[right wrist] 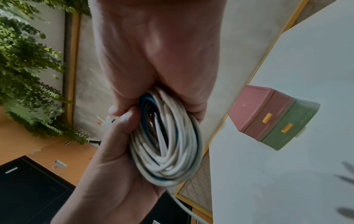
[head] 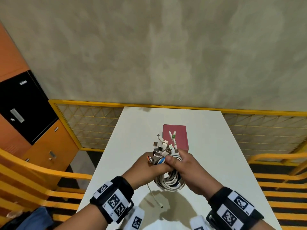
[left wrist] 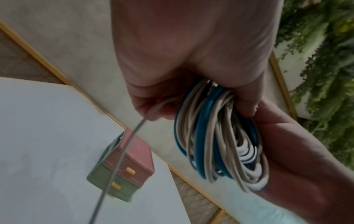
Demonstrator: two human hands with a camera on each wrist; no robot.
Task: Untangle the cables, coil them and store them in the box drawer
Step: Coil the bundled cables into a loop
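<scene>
A coiled bundle of white and blue cables [head: 169, 181] hangs between both hands above the white table [head: 216, 146]. My left hand [head: 149, 165] and right hand [head: 179, 163] both grip the top of the coil [left wrist: 216, 136] [right wrist: 168, 145]. Several USB plug ends [head: 163, 146] stick up above the fists. One loose white cable end [head: 156, 198] trails down onto the table near me. The box [head: 176, 136], with a pink upper drawer [right wrist: 262, 119] and a green lower drawer [left wrist: 114, 184], stands just beyond the hands; both drawers look closed.
A yellow mesh railing [head: 93, 123] runs behind the table. Orange and black lockers [head: 29, 113] stand at the left, and orange rails [head: 279, 183] flank both sides. Green foliage [right wrist: 28, 75] hangs on a wall.
</scene>
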